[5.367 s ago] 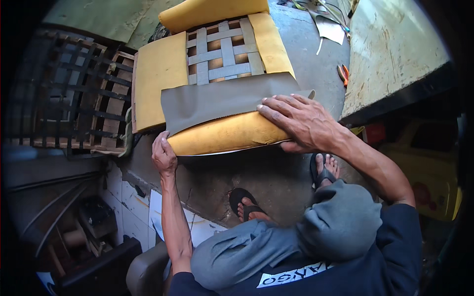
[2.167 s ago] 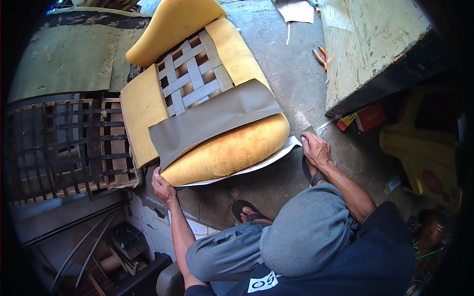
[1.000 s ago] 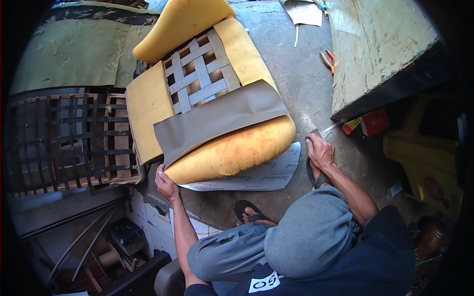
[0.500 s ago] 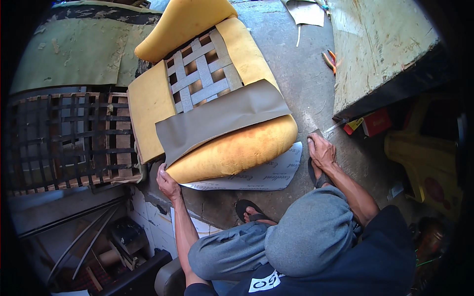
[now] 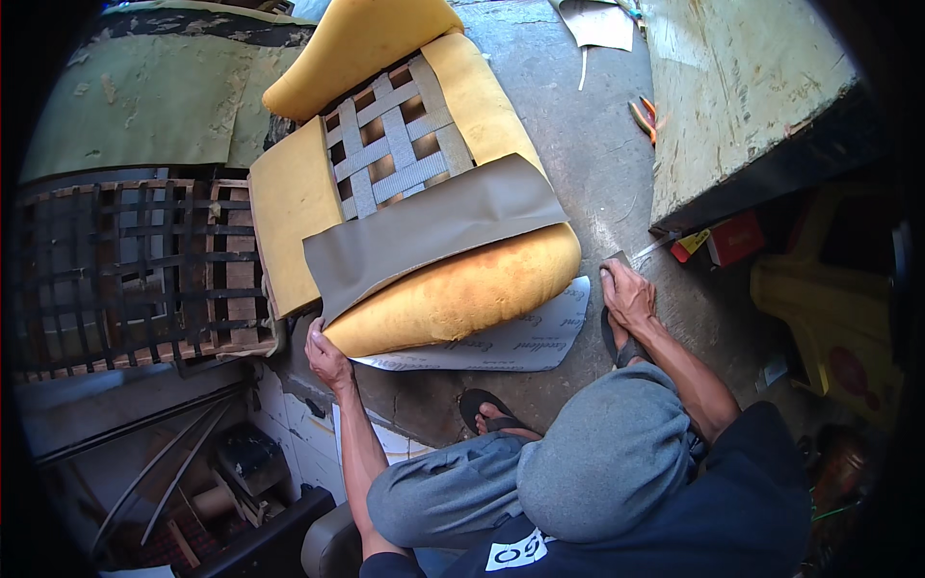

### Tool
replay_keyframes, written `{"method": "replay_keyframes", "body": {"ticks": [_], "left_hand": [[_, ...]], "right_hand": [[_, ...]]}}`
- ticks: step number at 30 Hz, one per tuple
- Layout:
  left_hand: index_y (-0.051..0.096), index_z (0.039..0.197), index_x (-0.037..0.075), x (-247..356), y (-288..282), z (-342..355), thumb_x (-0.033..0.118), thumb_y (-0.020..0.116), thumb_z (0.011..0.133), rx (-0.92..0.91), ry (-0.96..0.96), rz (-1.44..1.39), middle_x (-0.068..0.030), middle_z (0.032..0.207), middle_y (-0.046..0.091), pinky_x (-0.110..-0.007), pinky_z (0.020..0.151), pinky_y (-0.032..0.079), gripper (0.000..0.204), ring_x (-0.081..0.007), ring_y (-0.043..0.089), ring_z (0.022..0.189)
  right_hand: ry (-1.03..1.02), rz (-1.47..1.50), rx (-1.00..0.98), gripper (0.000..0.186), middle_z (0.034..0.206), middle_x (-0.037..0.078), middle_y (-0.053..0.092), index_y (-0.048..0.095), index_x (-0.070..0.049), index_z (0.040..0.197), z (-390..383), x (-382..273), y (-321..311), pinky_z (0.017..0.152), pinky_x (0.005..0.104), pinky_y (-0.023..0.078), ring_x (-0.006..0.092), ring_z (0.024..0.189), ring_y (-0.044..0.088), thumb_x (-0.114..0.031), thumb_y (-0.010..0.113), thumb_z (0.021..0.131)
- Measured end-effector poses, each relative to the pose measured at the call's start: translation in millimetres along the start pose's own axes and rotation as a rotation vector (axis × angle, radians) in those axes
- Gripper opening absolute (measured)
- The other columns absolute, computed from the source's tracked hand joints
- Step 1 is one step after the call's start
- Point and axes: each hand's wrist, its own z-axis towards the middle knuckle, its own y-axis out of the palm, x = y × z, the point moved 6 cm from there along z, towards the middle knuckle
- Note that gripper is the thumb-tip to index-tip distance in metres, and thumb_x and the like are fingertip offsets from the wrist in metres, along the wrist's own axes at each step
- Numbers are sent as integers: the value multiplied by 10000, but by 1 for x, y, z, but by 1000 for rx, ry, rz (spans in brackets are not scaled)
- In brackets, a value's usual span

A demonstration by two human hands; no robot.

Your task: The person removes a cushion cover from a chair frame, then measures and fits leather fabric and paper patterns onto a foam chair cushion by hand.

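Observation:
A chair frame padded in yellow foam point(image 5: 453, 301) lies in front of me, with woven grey webbing point(image 5: 400, 140) across its open middle. A grey-brown vinyl sheet point(image 5: 438, 226) is draped over the near part of the frame, its near edge resting along the rounded foam. My left hand point(image 5: 330, 356) grips the foam's near left corner, beside the sheet's lower end; some fingertips are hidden there. To the right of the foam and apart from it, my right hand point(image 5: 630, 294) is closed around a small flat dark piece point(image 5: 615, 259), low over the floor.
A white printed sheet point(image 5: 525, 349) lies beneath the foam. Orange-handled pliers point(image 5: 644, 120) lie on the floor near a worn pale green block point(image 5: 742, 106). A red box point(image 5: 736, 239) sits below it. At left stands another frame with black webbing point(image 5: 135, 270).

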Motion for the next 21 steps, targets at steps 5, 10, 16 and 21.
{"method": "replay_keyframes", "body": {"ticks": [5, 10, 16, 21], "left_hand": [[707, 1232, 18, 0, -2, 2, 281, 352, 1121, 3, 17, 7, -129, 1251, 721, -433, 1042, 464, 456, -333, 636, 1188], [700, 1242, 4, 1, 1, 2, 264, 379, 1113, -32, 29, -27, -145, 1262, 714, -423, 1050, 462, 433, -335, 638, 1185], [686, 1294, -1, -43, -8, 19, 206, 551, 1036, -315, -221, -428, -107, 1278, 703, -343, 1081, 445, 358, -226, 620, 1228], [701, 1284, -7, -33, -13, 40, 166, 637, 970, -603, -266, -406, -99, 1291, 682, -327, 1073, 439, 364, -209, 624, 1199]], "right_hand": [[58, 32, -18, 163, 960, 172, 714, 661, -104, 1087, 3, 5, 3, 777, 461, 547, 377, 882, 704, -223, 576, 1015], [92, 296, 15, 260, 942, 168, 731, 684, -77, 1193, 32, -1, -5, 789, 432, 556, 339, 851, 722, -244, 602, 1012], [-376, 510, 40, 513, 1376, 170, 606, 590, -66, 1400, 67, -140, -80, 1099, 420, 440, 323, 1275, 561, -296, 694, 953], [-702, 479, -99, 220, 1057, 165, 760, 761, -31, 1126, 85, -201, -70, 1014, 407, 520, 302, 1090, 710, -171, 692, 970]]}}
